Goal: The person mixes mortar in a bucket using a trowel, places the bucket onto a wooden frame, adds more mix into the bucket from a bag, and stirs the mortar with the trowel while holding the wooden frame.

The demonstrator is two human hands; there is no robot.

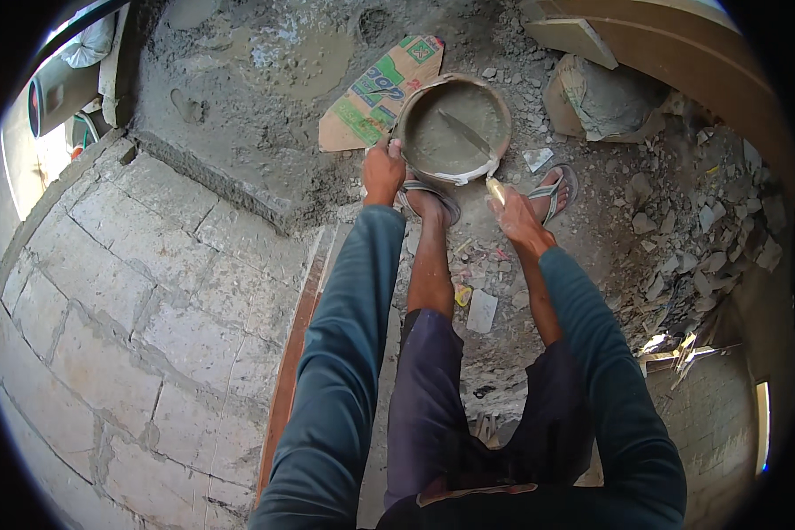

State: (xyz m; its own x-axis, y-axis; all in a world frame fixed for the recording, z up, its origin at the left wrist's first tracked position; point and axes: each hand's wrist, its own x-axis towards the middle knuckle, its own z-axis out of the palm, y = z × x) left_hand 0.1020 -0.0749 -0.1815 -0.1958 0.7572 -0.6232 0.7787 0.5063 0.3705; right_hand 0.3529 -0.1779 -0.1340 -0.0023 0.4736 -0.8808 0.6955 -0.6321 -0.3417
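Note:
A round tub (502,99) of wet grey mortar (424,146) sits on the ground just ahead of my feet. My left hand (383,173) is closed at the tub's near left rim, its fingers wrapped on the edge. In my right hand (519,216) is the pale handle of a trowel (470,134). The trowel's long blade reaches over the right rim and lies across the mortar surface. Behind my left hand, a flattened printed cardboard piece (362,115) lies partly against the tub's left side.
Wet mortar (238,115) covers the ground at the far left. A block wall (141,309) runs along the left. Broken rubble (707,230) heaps up at the right, below a dusty sack (609,97). A yellow tape measure (462,295) lies between my legs.

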